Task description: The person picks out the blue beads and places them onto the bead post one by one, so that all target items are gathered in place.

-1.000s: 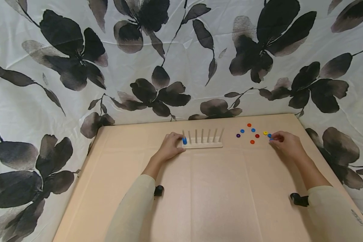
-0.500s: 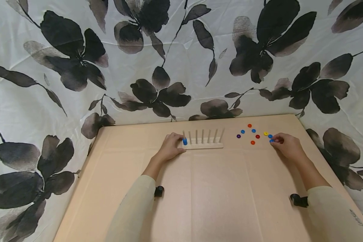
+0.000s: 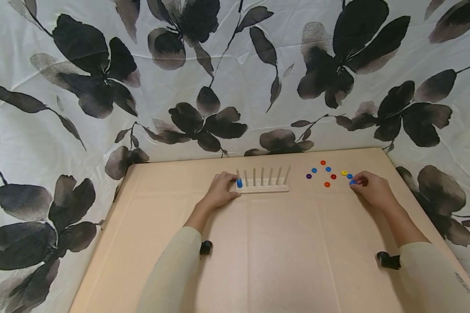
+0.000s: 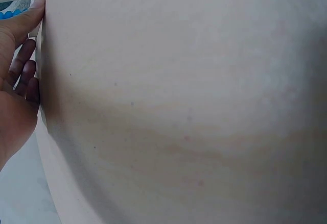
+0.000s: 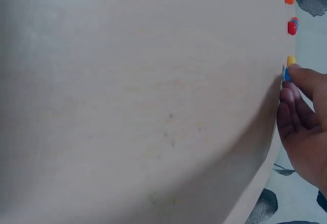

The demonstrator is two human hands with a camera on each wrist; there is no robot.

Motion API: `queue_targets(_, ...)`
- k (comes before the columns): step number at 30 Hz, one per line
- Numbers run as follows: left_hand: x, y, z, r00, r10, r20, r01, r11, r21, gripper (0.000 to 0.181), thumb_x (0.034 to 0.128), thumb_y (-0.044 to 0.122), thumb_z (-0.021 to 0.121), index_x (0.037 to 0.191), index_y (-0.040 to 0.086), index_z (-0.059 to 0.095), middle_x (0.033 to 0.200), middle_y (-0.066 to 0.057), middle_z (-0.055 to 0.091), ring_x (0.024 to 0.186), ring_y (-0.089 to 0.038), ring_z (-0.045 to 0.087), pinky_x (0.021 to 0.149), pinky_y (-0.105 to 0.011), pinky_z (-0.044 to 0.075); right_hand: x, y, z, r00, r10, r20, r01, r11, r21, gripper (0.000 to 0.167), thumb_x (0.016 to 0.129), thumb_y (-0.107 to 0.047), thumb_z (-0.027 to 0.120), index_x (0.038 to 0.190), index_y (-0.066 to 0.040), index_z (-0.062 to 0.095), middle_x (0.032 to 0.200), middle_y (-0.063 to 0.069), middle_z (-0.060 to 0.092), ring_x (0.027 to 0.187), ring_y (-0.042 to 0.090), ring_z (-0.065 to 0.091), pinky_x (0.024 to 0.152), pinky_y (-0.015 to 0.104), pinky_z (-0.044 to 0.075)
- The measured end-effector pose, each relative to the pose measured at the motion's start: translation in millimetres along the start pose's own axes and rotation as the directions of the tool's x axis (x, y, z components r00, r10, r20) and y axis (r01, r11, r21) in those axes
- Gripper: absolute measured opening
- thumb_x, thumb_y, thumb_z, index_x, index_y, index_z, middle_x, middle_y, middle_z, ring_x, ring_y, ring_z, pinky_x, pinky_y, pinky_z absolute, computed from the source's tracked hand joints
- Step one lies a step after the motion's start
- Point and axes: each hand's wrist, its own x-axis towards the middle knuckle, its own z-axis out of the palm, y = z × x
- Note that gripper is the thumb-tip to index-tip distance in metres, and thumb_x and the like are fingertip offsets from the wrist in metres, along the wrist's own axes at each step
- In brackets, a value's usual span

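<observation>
Your left hand (image 3: 219, 189), near the centre of the head view, grips the left end of the wooden peg rack (image 3: 263, 188), thumb at its front corner and forefinger up by the first peg; that hold probably steadies the rack, since a light base with tall pegs could slide or tip when nudged. The blue stack (image 3: 239, 183) sits on the leftmost peg, right beside those fingers, and the other pegs in the row stand bare. To the right of centre, your right hand (image 3: 372, 187) has its thumb and forefinger pinched on a blue bead (image 3: 352, 182); whether it is clear of the tabletop (image 3: 282, 243) you cannot tell from here. A fingertip pinch suits so small a piece, and coming in from the right-hand side leaves the neighbouring beads visible: another blue bead (image 3: 350, 176) just beside your fingertips, then the yellow bead (image 3: 344, 173). Further left lie the red bead (image 3: 334, 176), the purple bead (image 3: 308, 176) and several more, spread apart in one loose patch, which likely makes each easy to single out. With that patch right of the rack, your arms have no need to cross.
</observation>
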Motion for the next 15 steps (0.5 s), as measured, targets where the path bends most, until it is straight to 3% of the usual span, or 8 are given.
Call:
queue_targets(8,1.0,1.5,0.0,1.000,-0.008,0.008,0.007,1.000,0.002,0.057,0.0859,0.026,0.086,0.137,0.012,0.064,0.138,-0.009,0.059,0.129,-0.030,0.046,0.113,-0.043,0.039,-2.4,-7,-3,1.000,-0.008,-0.005,0.008,1.000,0.018,0.034,0.096,-0.022,0.075,0.115,0.002,0.060,0.102,0.019,0.064,0.094,0.033,0.058,0.070,0.020,0.046)
queue_targets(15,1.1,2.4,-1.7,1.000,-0.013,0.020,0.013,1.000,-0.004,0.058,0.0865,0.028,0.085,0.137,0.012,0.063,0.138,-0.010,0.058,0.129,-0.030,0.046,0.113,-0.044,0.039,-1.7,-27,-4,0.999,-0.050,-0.016,0.051,0.997,0.060,0.032,0.094,-0.017,0.077,0.114,0.001,0.061,0.100,0.019,0.067,0.093,0.031,0.060,0.066,0.010,0.042)
